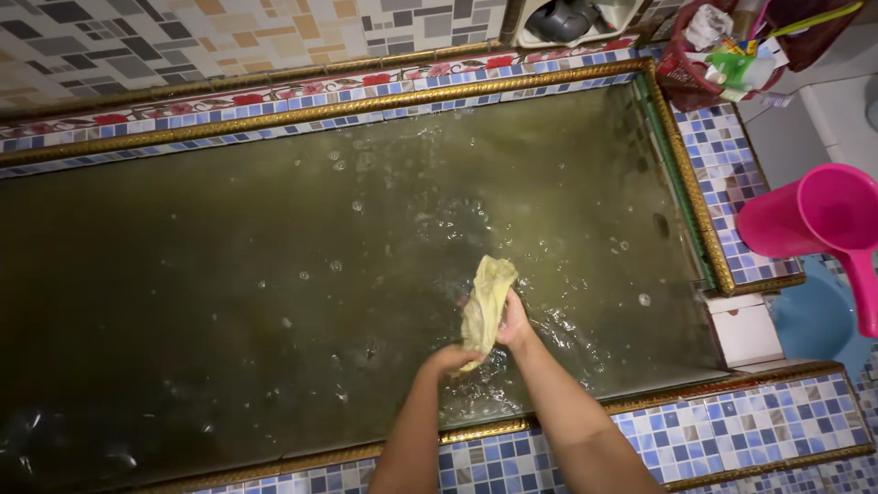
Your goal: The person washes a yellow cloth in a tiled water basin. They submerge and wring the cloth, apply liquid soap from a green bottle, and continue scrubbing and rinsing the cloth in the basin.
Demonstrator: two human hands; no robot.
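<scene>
Both hands — the left hand (450,358) and the right hand (514,326) — are clamped on a wet yellowish cloth (487,300) just above the water-filled tiled basin (567,77), apparently mid-wring — a firmer twist seems called for.

Single head view, worn high, tilted steeply down over a tiled water tank (512,87). Facing across tank toward the far patterned wall (183,37). Near rim of tank at bottom edge, forearms entering from below. Mid distance, nearly whole tank in frame. Pink scoop (823,224) right of tank. No second view to overlap.
</scene>
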